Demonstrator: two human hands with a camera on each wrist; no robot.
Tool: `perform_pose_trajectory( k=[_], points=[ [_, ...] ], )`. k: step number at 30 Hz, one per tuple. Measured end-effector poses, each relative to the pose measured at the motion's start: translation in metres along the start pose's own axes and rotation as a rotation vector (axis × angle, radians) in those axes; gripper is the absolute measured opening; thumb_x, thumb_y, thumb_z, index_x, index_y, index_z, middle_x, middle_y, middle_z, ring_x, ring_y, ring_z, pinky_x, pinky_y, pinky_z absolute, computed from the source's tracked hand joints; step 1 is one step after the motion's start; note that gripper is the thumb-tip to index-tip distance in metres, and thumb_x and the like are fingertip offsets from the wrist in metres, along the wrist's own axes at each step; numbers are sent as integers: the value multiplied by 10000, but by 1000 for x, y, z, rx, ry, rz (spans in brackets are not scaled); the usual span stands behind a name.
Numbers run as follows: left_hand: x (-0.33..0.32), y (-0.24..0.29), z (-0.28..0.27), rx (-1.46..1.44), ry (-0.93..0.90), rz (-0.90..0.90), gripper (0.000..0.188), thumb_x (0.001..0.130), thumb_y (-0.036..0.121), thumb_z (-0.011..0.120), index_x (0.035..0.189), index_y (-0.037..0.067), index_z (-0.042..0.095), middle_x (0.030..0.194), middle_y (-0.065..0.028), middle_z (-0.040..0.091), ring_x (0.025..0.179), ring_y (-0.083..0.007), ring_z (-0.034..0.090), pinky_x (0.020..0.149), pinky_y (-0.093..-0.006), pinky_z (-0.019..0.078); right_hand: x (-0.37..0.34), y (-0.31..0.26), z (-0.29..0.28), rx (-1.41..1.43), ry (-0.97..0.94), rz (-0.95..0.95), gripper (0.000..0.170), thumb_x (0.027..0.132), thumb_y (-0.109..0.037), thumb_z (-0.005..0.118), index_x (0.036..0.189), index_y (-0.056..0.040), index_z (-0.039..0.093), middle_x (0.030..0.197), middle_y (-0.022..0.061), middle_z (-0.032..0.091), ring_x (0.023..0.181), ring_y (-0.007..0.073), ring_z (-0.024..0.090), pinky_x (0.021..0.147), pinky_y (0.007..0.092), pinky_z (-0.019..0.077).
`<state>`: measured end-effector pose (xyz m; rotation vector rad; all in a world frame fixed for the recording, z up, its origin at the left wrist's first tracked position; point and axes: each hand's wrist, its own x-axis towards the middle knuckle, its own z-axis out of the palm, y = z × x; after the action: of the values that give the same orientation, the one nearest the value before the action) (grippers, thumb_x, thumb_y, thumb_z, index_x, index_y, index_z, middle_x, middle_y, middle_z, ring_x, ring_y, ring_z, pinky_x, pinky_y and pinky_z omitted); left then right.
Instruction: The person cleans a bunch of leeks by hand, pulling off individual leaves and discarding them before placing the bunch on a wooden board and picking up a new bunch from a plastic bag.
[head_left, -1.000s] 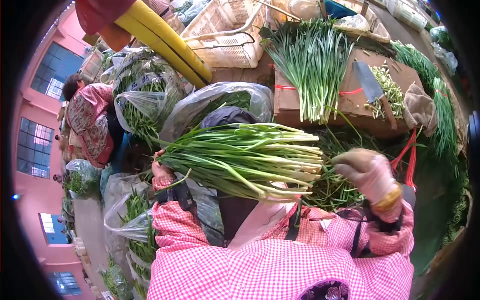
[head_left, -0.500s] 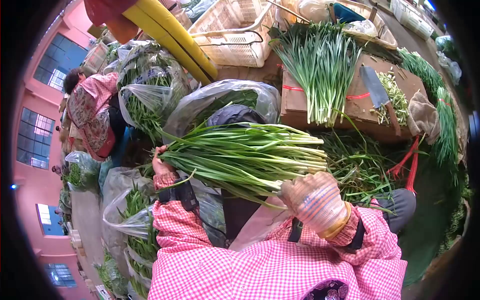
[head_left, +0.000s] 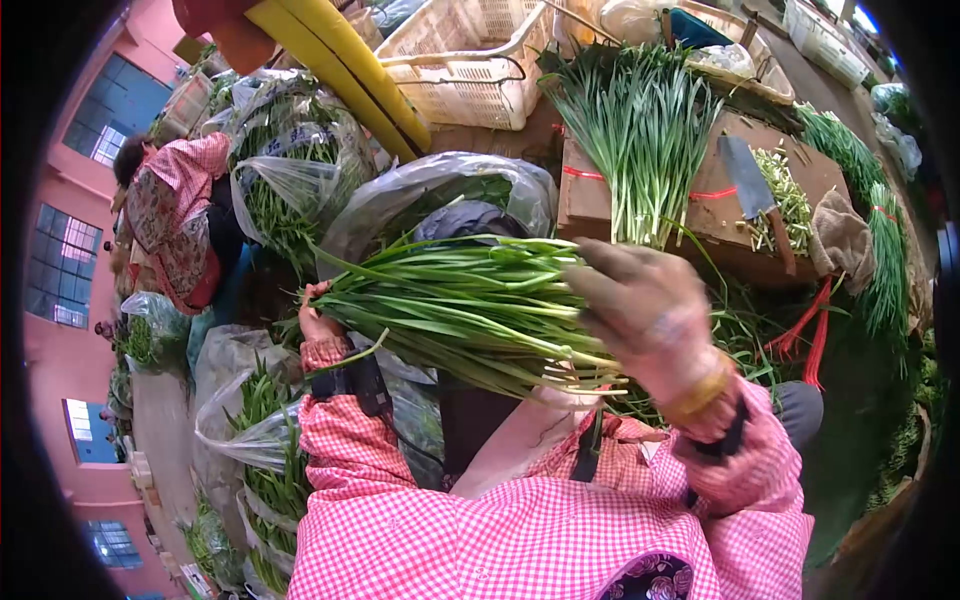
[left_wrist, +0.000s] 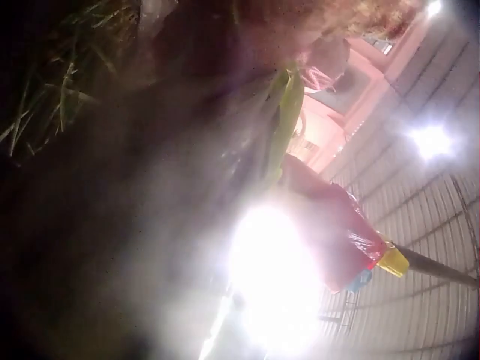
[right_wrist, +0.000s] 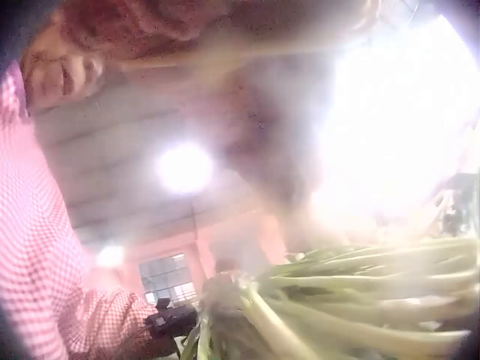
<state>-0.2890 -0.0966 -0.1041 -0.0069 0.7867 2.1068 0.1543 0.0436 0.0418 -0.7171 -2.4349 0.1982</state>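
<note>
A thick bunch of garlic chives (head_left: 470, 310), green leaves to the left and pale stem ends to the right, lies across the person's lap in the head view. The bare left hand (head_left: 317, 318) grips its leafy end. The right hand (head_left: 650, 310), in a soiled work glove and blurred, is over the pale stem ends with its fingers stretched out leftward. Pale stems (right_wrist: 352, 300) fan out low in the right wrist view. Glare and dark blur hide the left hand's grip in the left wrist view.
Ahead, a cardboard-topped stand (head_left: 590, 215) bears another chive bunch (head_left: 635, 140), a cleaver (head_left: 745, 175) and cut stem ends (head_left: 785, 195). Red ties (head_left: 815, 335) hang at its right. Plastic bags of greens (head_left: 290, 180) and a white crate (head_left: 460, 75) stand around; another person (head_left: 180, 210) sits left.
The right hand came in from the right to the lower stem ends, then moved up over the stems, its fingers now stretched out. The left hand keeps its grip on the bunch.
</note>
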Motion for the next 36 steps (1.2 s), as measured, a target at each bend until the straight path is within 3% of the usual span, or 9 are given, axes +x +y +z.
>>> perform_pose_trajectory(
  k=[9, 12, 16, 21, 22, 25, 28, 33, 36],
  points=[
    [-5, -6, -2, 307, 121, 141, 270, 898, 254, 470, 738, 45, 531, 735, -92, 571, 750, -232, 544, 787, -372, 442, 11, -17, 23, -26, -368, -8, 64, 737, -141, 533, 742, -141, 597, 705, 33, 608, 707, 217, 614, 595, 360, 469],
    [2, -5, -9, 85, -16, 131, 263, 896, 256, 474, 757, 44, 548, 750, -92, 580, 749, -238, 552, 804, -385, 448, -29, 15, 12, 343, 80, -26, 154, 681, -66, 644, 835, -73, 635, 696, 70, 610, 617, 232, 582, 570, 327, 466],
    [-1, 13, -45, 289, -308, 83, 297, 851, 224, 431, 909, -17, 594, 946, -176, 615, 896, -306, 580, 855, -461, 452, -107, 72, -58, 722, -331, 718, 172, 694, -24, 676, 864, -38, 654, 724, 79, 601, 674, 210, 580, 602, 313, 466],
    [33, 17, -115, -166, -174, -151, 338, 854, 199, 365, 992, -1, 599, 1059, -181, 591, 988, -286, 552, 920, -452, 413, -135, 98, -40, -326, -578, 485, 252, 741, -308, 599, 851, -84, 638, 886, 100, 628, 819, 258, 608, 718, 373, 478],
    [43, 21, -132, -312, -70, -200, 351, 867, 201, 340, 1007, 3, 594, 1086, -171, 584, 1017, -269, 541, 934, -436, 405, -128, 87, -26, -3, -299, 442, 300, 721, -341, 614, 863, -77, 641, 914, 106, 629, 842, 260, 609, 734, 377, 477],
    [14, 8, -82, 153, -2, -36, 350, 871, 202, 336, 1028, 5, 579, 1105, -168, 569, 1031, -270, 531, 938, -434, 401, -64, 45, 5, 628, -735, 748, 493, 790, -435, 589, 1123, -72, 568, 974, 157, 623, 871, 264, 605, 792, 321, 463],
    [0, 6, -71, 355, 62, 40, 350, 875, 203, 332, 1049, 7, 564, 1124, -164, 555, 1045, -271, 521, 942, -432, 396, -66, 39, 60, 1703, -335, 995, 458, 754, -130, 677, 1174, -25, 525, 973, 71, 630, 887, 134, 576, 773, 273, 474],
    [-6, 1, -74, 620, 182, 93, 353, 881, 205, 326, 1083, 10, 539, 1156, -158, 531, 1068, -272, 504, 950, -428, 389, -20, 44, 12, 1813, 512, 909, 283, 789, -45, 612, 1065, -1, 570, 883, 87, 646, 662, 110, 589, 599, 238, 473],
    [-10, -2, -75, 704, 207, 105, 356, 885, 206, 322, 1104, 12, 524, 1175, -155, 516, 1082, -273, 494, 954, -426, 385, -60, 66, 46, 1428, 199, 997, 222, 803, -50, 600, 1019, -2, 602, 870, 88, 649, 681, 115, 602, 587, 228, 493]
  ],
)
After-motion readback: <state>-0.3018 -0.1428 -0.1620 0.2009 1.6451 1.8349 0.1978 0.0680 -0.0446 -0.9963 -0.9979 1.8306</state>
